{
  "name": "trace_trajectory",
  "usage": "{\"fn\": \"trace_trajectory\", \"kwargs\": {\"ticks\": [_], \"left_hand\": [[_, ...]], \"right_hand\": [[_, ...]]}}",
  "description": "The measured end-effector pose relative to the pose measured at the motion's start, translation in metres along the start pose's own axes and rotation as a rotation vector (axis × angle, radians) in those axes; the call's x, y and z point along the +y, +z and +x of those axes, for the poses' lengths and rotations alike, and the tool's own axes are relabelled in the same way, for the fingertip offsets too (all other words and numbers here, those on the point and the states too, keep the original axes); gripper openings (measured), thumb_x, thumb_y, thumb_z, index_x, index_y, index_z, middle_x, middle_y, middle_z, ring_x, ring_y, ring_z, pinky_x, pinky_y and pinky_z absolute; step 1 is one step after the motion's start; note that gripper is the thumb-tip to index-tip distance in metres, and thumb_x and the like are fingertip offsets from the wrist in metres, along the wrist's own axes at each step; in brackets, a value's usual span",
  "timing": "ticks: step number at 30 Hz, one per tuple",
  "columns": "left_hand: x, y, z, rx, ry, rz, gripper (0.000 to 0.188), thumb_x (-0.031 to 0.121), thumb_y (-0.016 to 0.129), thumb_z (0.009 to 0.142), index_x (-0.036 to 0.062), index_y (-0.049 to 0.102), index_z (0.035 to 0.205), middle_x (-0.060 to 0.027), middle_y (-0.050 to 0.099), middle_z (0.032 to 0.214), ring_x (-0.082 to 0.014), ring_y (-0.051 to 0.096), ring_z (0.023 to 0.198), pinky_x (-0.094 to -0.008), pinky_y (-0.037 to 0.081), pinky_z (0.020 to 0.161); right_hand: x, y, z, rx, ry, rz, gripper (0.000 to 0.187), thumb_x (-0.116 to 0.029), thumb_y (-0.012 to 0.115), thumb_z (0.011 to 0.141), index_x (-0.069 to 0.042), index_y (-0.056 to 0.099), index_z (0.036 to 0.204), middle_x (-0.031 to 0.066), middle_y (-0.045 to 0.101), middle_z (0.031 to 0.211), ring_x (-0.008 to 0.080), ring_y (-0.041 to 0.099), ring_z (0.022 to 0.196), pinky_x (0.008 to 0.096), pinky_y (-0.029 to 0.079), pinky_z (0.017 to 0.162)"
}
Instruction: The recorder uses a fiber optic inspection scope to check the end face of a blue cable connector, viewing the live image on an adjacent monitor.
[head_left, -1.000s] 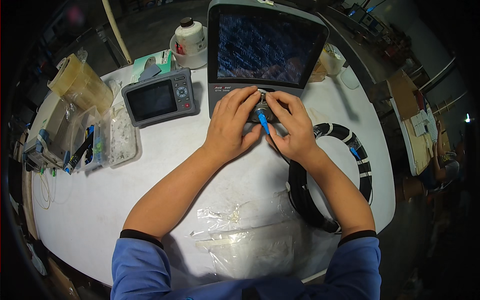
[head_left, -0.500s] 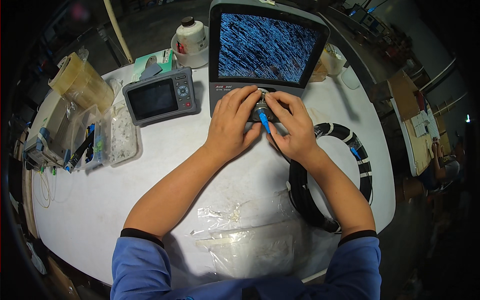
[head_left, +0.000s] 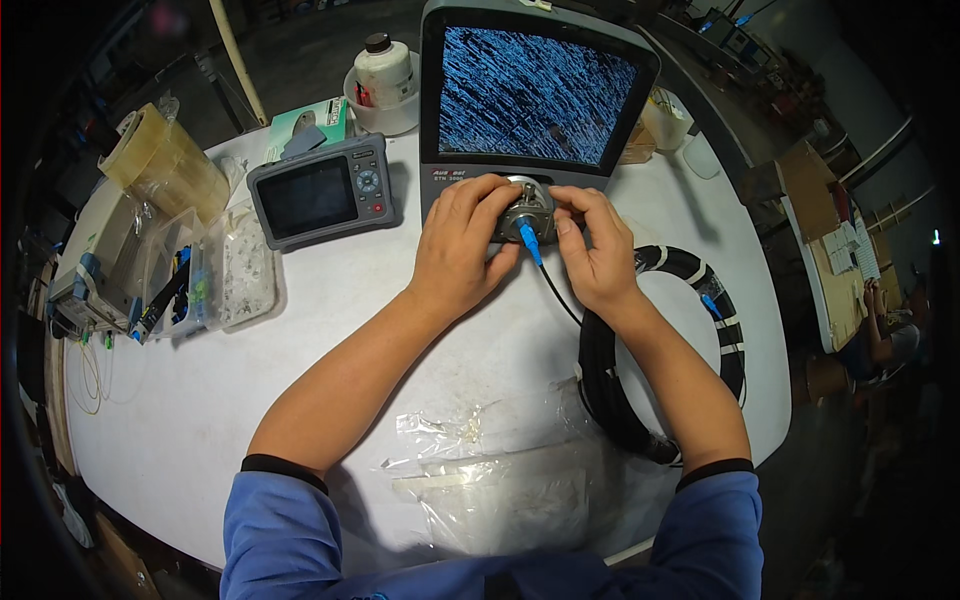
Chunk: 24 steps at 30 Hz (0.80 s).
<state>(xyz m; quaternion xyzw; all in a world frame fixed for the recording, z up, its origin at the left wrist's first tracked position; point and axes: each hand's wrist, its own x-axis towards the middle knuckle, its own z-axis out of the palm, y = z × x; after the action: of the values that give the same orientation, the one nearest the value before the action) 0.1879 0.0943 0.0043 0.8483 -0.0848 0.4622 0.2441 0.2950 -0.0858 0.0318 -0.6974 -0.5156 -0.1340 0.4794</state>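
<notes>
Now the blue connector [head_left: 530, 243] sits in the metal fixture [head_left: 541, 222] — the right hand [head_left: 600, 257] has just drawn slightly away, so it seems supported there.

Slim and slanting, it trails a black cable [head_left: 561, 300]; the left hand [head_left: 457, 235] curls against the fixture, grip partly hidden — the right is loosely spread beside it, below a blue-streaked screen [head_left: 530, 95].

The tabletop [head_left: 480, 355] offers passage between the forearms [head_left: 350, 378], but rightward a black cable coil [head_left: 606, 385] blocks it.
</notes>
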Motion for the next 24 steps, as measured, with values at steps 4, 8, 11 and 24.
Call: {"fn": "trace_trajectory", "kwargs": {"ticks": [4, 8, 11, 24], "left_hand": [[0.0000, -0.0008, 0.0004, -0.003, -0.001, 0.002, 0.069, 0.002, 0.080, 0.069, 0.0047, 0.060, 0.135, -0.0150, 0.061, 0.134, -0.0375, 0.059, 0.122, -0.0467, 0.048, 0.105], [0.0003, -0.0006, 0.0002, -0.003, 0.001, 0.008, 0.069, 0.002, 0.080, 0.070, 0.0047, 0.060, 0.135, -0.0149, 0.061, 0.134, -0.0372, 0.059, 0.122, -0.0466, 0.048, 0.105], [0.0003, -0.0006, 0.0005, -0.001, 0.007, 0.011, 0.068, 0.002, 0.080, 0.070, 0.0047, 0.060, 0.135, -0.0150, 0.061, 0.134, -0.0372, 0.059, 0.121, -0.0466, 0.048, 0.104], [-0.0003, -0.0004, 0.0007, 0.006, 0.039, 0.004, 0.076, 0.005, 0.082, 0.071, 0.0034, 0.058, 0.143, -0.0174, 0.059, 0.140, -0.0388, 0.059, 0.125, -0.0478, 0.048, 0.107]], "right_hand": [[-0.0027, 0.0003, 0.0009, -0.001, 0.017, 0.008, 0.024, -0.005, 0.059, 0.100, 0.000, 0.065, 0.123, 0.0142, 0.066, 0.099, 0.0292, 0.064, 0.090, 0.0399, 0.052, 0.082], [-0.0028, -0.0001, 0.0013, -0.014, 0.009, -0.012, 0.022, -0.005, 0.057, 0.102, 0.000, 0.065, 0.122, 0.0155, 0.068, 0.103, 0.0310, 0.065, 0.092, 0.0408, 0.053, 0.083], [-0.0030, -0.0004, 0.0008, -0.015, 0.019, -0.010, 0.022, -0.006, 0.057, 0.102, 0.000, 0.065, 0.122, 0.0157, 0.068, 0.103, 0.0316, 0.065, 0.092, 0.0411, 0.053, 0.083], [-0.0010, -0.0011, 0.0015, -0.058, -0.159, -0.073, 0.044, -0.009, 0.064, 0.096, 0.003, 0.066, 0.139, 0.0177, 0.063, 0.122, 0.0318, 0.063, 0.106, 0.0400, 0.052, 0.093]]}}
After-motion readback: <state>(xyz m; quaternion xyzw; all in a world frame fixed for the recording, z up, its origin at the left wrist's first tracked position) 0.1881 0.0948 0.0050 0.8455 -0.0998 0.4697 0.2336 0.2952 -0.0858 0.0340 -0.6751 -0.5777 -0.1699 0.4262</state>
